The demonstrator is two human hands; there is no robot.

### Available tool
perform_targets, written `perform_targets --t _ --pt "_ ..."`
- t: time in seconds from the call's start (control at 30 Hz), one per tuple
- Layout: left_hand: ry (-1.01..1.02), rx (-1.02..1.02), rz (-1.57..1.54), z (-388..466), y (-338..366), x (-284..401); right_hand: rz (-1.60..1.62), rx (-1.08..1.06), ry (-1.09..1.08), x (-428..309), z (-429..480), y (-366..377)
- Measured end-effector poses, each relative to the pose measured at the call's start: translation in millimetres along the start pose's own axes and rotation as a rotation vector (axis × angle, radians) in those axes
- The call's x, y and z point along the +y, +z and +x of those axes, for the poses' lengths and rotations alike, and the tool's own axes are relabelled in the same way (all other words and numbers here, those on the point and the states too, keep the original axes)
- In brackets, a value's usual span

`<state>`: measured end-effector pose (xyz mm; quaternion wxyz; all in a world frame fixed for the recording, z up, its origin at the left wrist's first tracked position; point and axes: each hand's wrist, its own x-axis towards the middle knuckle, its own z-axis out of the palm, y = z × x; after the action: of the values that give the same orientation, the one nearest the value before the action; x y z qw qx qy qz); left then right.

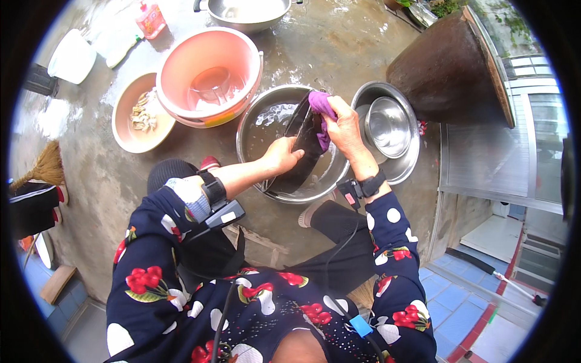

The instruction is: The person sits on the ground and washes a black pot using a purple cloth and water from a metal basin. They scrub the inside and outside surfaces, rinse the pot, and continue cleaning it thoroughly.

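Over a metal basin of cloudy water (268, 131), my left hand (283, 155) grips the near side of a black, glossy, flat-sided object (302, 159), perhaps a container; its exact kind is unclear. My right hand (342, 122) clutches a purple cloth (321, 105) against its upper right part. The object is tilted, with its lower end down at the basin's near rim. Part of the cloth hangs down along the black surface. The fingertips of my right hand are partly hidden by the cloth.
A pink bucket (174, 97) and a bowl with pale pieces (119, 122) stand left of the basin. At right are a wide metal basin (411, 149) holding a metal bowl (389, 127), and a large brown vat (449, 68). A metal pan (249, 22) is beyond.
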<state>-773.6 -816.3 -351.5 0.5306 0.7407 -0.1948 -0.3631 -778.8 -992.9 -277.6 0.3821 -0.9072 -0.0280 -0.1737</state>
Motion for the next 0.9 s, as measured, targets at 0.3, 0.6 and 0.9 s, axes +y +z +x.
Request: perform_targets --t 0.3,0.6,0.9 --pt "-0.045 -0.084 -0.06 5 -11 -2 0.026 0.164 0.403 51 39 -16" --pt "-0.084 -0.09 -0.33 -3 -24 2 -0.051 -0.186 0.121 41 -7 7" --pt "-0.024 -0.068 -0.281 -1 -28 0 -0.257 -0.21 0.149 19 3 6"
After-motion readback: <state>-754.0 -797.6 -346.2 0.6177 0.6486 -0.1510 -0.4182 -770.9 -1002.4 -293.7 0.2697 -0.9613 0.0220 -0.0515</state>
